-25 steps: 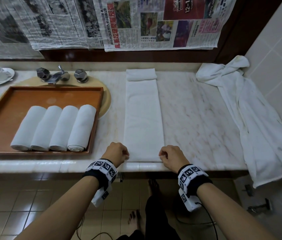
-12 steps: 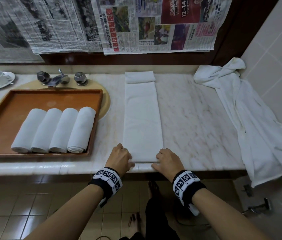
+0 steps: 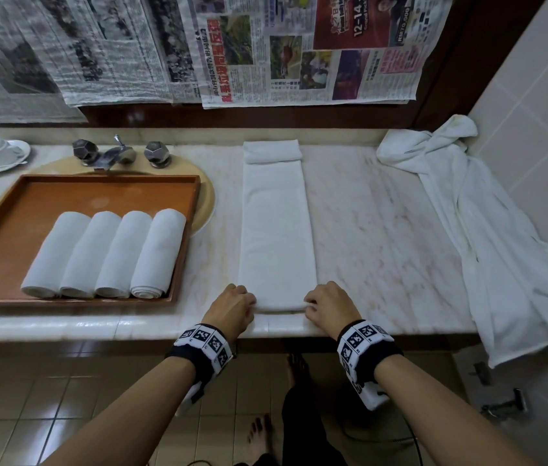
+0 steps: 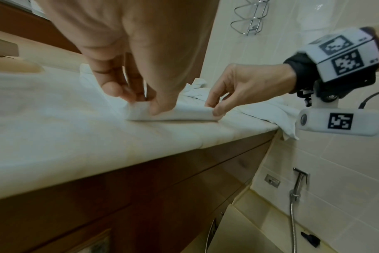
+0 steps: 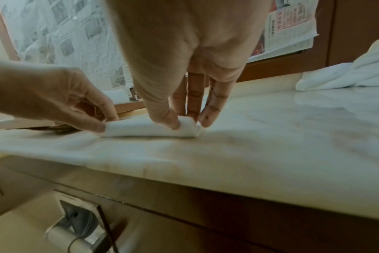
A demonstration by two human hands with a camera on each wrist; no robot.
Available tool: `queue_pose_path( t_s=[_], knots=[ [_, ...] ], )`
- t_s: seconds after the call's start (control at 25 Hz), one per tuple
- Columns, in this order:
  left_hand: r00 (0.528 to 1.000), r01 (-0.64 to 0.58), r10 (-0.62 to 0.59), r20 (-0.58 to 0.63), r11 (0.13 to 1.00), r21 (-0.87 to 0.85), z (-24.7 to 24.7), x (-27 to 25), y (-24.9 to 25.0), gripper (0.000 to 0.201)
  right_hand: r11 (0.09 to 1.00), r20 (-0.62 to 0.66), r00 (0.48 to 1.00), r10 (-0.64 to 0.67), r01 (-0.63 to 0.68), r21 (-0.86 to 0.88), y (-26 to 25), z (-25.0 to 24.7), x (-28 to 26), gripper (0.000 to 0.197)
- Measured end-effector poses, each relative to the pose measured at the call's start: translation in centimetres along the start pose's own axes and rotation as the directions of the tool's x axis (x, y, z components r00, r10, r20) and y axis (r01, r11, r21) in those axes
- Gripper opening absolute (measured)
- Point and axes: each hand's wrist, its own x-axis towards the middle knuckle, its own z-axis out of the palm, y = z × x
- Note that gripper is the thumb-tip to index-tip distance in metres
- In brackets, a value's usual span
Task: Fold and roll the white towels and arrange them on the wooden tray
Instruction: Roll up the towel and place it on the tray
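White folded towel (image 3: 276,227) is lying as a long strip on the marble counter (image 3: 383,230), its long axis running from the front edge straight back toward the rear edge, where its far end is sitting doubled over. Left hand (image 3: 232,306) and right hand (image 3: 328,306) are working the near end at the front edge, one at each near corner, equally close to it. Both sets of fingers are curled partway: thumb and fingertips (image 4: 154,109) are pinching the first turn of cloth, and the right fingers (image 5: 173,122) are doing likewise. Judgement: roll is just starting, and the next move will be pushing away along the strip. Four rolled towels (image 3: 104,253) are lying side by side in the wooden tray (image 3: 81,193) near the counter's left end; a loose towel (image 3: 501,250) is draping over the right end.
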Motion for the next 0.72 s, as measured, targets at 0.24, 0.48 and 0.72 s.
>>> queue_pose_path(
  t_s=[0.24, 0.48, 0.72],
  knots=[
    [1.000, 0.026, -0.025, 0.004, 0.980, -0.196, -1.0, 0.6, -1.7, 0.017, 0.990, 0.014, 0.998, 0.059, -0.060, 0.125, 0.2, -1.2, 0.2, 0.011],
    [0.985, 0.172, -0.169, 0.034, 0.950, -0.259, -2.0, 2.1, -1.2, 0.009, 0.991, 0.015, 0.996, 0.088, -0.089, 0.095, 0.0, -1.8, 1.3, 0.014],
    [0.998, 0.057, -0.059, -0.010, 0.993, -0.099, -1.5, 2.4, 0.5, 0.024, 0.998, -0.029, 0.999, -0.012, 0.011, -0.056, -0.7, -0.3, 1.7, 0.020]
  ],
)
